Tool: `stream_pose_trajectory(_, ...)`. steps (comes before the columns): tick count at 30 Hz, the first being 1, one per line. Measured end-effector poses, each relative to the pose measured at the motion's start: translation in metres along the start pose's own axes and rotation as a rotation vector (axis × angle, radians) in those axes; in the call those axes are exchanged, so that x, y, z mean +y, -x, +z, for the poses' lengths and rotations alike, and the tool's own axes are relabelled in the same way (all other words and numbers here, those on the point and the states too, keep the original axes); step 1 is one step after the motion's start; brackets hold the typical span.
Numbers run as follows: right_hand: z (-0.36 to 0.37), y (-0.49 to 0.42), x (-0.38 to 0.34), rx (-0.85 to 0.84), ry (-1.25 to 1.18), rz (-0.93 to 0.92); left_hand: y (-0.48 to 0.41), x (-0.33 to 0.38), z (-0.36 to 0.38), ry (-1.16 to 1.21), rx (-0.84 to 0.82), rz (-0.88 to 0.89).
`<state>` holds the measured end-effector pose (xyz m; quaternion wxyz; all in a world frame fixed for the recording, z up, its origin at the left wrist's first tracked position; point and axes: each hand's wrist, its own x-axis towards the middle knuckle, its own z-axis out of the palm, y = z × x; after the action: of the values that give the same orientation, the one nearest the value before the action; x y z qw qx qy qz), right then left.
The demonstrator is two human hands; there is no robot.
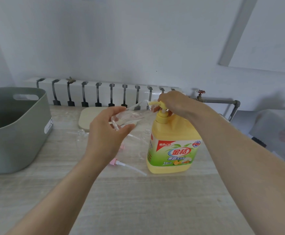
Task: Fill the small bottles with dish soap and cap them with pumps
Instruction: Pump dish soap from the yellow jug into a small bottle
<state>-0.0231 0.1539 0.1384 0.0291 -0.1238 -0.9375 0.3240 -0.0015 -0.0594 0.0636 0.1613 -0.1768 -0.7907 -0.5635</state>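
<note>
The bottle (130,114), small and clear, is held up off the worktop (138,200) over its back half, tipped well over with its mouth towards the spout (152,103) of the jug (172,150). The left hand (106,133) grips the bottle round its base, fingers and thumb curled about it. Whether any soap lies inside I cannot tell; the wall looks clear with only glints on it. The jug, yellow with a green label, stands upright near the middle of the worktop, towards the right, and its plastic hides how full it is. The right hand (174,102) sits on the jug's pump head, fingers bent down over it and closed on it. A pink pump (114,162) with its white tube lies flat on the worktop just left of the jug's base, below the left wrist. A second bottle (81,133) stands left of the left hand, and a third bottle (147,131) shows just beside the jug's shoulder; both look clear. A grey-green bin (28,133) stands at the left edge, its inside in shadow with nothing I can make out. A pale board (91,116) lies flat at the back edge, before the radiator (104,94).
</note>
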Motion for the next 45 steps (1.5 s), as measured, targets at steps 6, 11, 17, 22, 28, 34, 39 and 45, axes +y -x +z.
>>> stream_pose_trajectory(6,-0.008,0.021,-0.005,0.005,-0.113,-0.065,0.001,0.001,-0.001,0.025,-0.005,-0.002)
stream_pose_trajectory(11,-0.011,0.028,-0.010,-0.012,-0.215,-0.072,-0.003,0.005,-0.002,0.027,-0.006,-0.011)
stream_pose_trajectory(17,-0.015,0.029,-0.011,-0.036,-0.217,-0.069,-0.002,0.006,-0.001,0.025,-0.003,-0.019)
stream_pose_trajectory(22,-0.011,0.027,-0.014,0.022,-0.208,-0.036,-0.002,0.005,-0.002,0.021,-0.002,-0.017)
stream_pose_trajectory(28,-0.011,0.025,-0.015,0.012,-0.142,-0.007,-0.003,0.004,-0.001,0.015,0.002,-0.009)
stream_pose_trajectory(34,-0.007,0.021,-0.020,-0.034,-0.015,0.035,-0.001,0.000,0.000,0.026,0.004,0.002)
stream_pose_trajectory(39,-0.002,0.022,-0.022,-0.007,-0.018,0.045,0.000,-0.001,0.001,0.020,0.002,0.006)
stream_pose_trajectory(45,-0.003,0.022,-0.018,-0.004,-0.011,0.035,0.001,0.000,0.001,0.016,0.003,0.006)
